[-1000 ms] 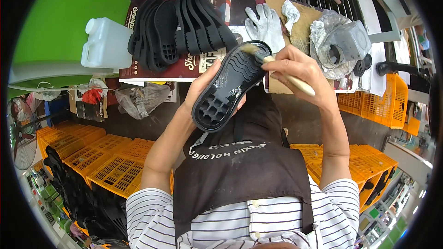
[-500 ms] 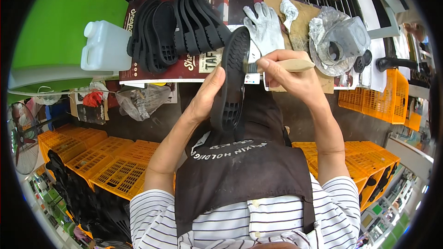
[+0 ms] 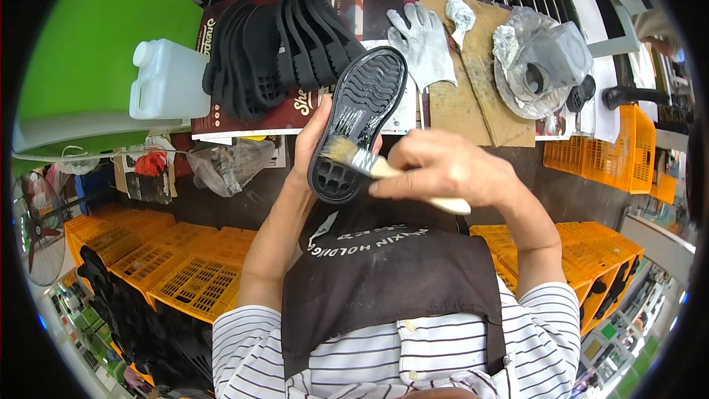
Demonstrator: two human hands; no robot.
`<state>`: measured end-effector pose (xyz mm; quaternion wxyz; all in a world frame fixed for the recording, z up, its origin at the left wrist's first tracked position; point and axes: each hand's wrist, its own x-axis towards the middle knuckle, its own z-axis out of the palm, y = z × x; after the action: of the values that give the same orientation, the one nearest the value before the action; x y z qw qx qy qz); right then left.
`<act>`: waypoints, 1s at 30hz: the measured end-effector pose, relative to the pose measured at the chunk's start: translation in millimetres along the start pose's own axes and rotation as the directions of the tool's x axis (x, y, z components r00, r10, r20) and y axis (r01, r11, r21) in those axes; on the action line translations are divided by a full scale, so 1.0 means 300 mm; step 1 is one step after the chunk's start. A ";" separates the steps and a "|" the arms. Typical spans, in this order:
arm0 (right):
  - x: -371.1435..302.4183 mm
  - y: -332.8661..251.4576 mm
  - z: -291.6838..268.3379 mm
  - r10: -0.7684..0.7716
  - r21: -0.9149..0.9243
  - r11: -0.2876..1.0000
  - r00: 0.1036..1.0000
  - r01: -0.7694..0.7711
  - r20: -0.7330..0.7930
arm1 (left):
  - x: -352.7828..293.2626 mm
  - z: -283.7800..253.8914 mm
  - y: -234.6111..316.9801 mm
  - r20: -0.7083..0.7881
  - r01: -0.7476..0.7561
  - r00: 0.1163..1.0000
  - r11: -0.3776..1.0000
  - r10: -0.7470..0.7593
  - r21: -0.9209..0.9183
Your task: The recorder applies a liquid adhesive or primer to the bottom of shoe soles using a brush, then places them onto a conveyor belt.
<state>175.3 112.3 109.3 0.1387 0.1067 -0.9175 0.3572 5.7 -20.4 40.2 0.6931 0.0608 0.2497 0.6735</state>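
My left hand point(image 3: 312, 133) is closed around a black shoe sole point(image 3: 369, 96), holding it up at a tilt in front of the bench edge. The sole's hollowed inner face is toward me, with wavy ridges and a wet shine, and square pockets at its heel end. In my right hand point(image 3: 443, 170) is a paintbrush point(image 3: 380, 168) with a pale wooden handle. Its bristles touch the sole between the middle and the heel. More black soles point(image 3: 258, 52) stand in a row on the bench, left of the held one.
A white jug point(image 3: 168, 80) stands at the left by a green surface point(image 3: 96, 37). Beyond the sole lies a white glove point(image 3: 422, 44) on cardboard point(image 3: 458, 107). At the right a clear plastic container point(image 3: 557, 59) rests in a foil-like dish point(image 3: 509, 89). Orange crates point(image 3: 196, 281) flank me.
The sole has turned so its inner face shows more fully. My right hand has come lower and nearer, and the brush has moved from the sole's upper edge toward its heel.
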 end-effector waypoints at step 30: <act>0.108 0.111 -0.100 0.776 0.521 0.525 0.630 -0.673 0.033 | -0.011 -0.068 -0.014 0.080 -0.026 0.997 0.950 0.001 0.310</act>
<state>140.5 153.8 120.5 0.0380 -0.2925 -0.7364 0.6089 0.9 -29.2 21.5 0.6794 0.1973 0.3248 0.6277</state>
